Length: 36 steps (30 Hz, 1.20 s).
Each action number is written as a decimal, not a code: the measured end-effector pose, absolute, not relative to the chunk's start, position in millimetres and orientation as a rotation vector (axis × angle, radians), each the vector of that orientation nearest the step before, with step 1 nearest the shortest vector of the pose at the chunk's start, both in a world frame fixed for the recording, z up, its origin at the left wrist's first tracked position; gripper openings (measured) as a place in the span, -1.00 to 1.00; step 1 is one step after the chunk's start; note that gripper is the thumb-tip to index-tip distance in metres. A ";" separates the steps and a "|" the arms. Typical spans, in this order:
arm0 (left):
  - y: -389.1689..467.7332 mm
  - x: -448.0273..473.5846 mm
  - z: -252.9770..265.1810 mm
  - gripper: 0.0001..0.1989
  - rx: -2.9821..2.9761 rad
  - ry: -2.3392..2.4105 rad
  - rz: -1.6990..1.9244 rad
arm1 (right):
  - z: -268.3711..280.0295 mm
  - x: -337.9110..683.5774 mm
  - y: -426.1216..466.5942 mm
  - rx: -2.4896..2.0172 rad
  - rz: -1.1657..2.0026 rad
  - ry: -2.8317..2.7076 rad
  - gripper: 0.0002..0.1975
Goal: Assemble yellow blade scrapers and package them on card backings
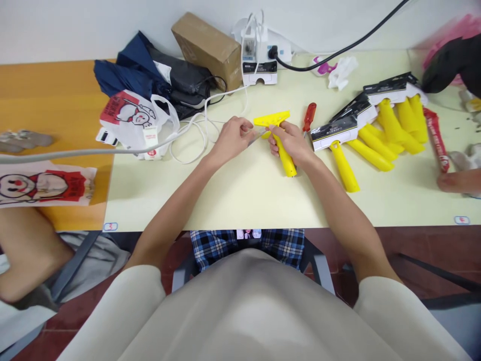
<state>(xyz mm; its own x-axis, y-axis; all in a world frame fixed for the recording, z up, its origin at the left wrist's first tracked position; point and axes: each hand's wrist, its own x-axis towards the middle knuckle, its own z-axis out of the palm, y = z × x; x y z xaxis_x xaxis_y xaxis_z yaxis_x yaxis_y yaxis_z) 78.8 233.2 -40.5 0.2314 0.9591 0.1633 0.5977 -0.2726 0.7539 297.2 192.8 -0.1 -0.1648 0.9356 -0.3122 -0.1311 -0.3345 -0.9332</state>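
My right hand (pixel 292 142) is wrapped around the handle of a yellow scraper (pixel 287 161), whose wide head points away from me. To the left, my left hand (pixel 233 139) pinches a thin, greyish flat piece (pixel 257 135) against or just beside the scraper's head. What this piece is, and whether it touches the scraper, I cannot make out. A red-handled screwdriver (pixel 309 116) lies just beyond my right hand. Further right, several yellow scrapers (pixel 344 168) lie in a pile, their heads covered by black-and-white card sleeves (pixel 334 133).
White cables (pixel 205 118) loop over the table left of my hands. A power strip (pixel 263 42), a cardboard box (pixel 210 47) and a dark blue cloth bundle (pixel 130 70) stand along the wall. At the right edge, another person's hand (pixel 460 181) rests near a red wrapper (pixel 437 140).
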 end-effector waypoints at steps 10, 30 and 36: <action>262.5 130.1 -19.2 -0.82 2.241 1.125 0.519 | 7.2 321.0 210.1 -1.239 1.432 -0.893 -0.46; 298.8 73.6 -12.9 -0.84 2.124 1.240 0.569 | 10.2 319.2 204.2 -1.157 1.529 -0.876 -0.64; 306.9 53.0 -40.8 -0.73 2.068 1.246 0.758 | 1.9 309.1 201.8 -1.197 1.576 -0.918 -0.65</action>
<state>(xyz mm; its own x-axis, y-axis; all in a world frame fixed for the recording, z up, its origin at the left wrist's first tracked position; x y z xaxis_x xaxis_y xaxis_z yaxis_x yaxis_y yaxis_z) 53.0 306.9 -40.8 0.3955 0.9038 0.1633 0.5603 -0.3783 0.7368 309.1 201.8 1.9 -0.0998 0.9551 -0.2789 -0.2284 -0.2948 -0.9278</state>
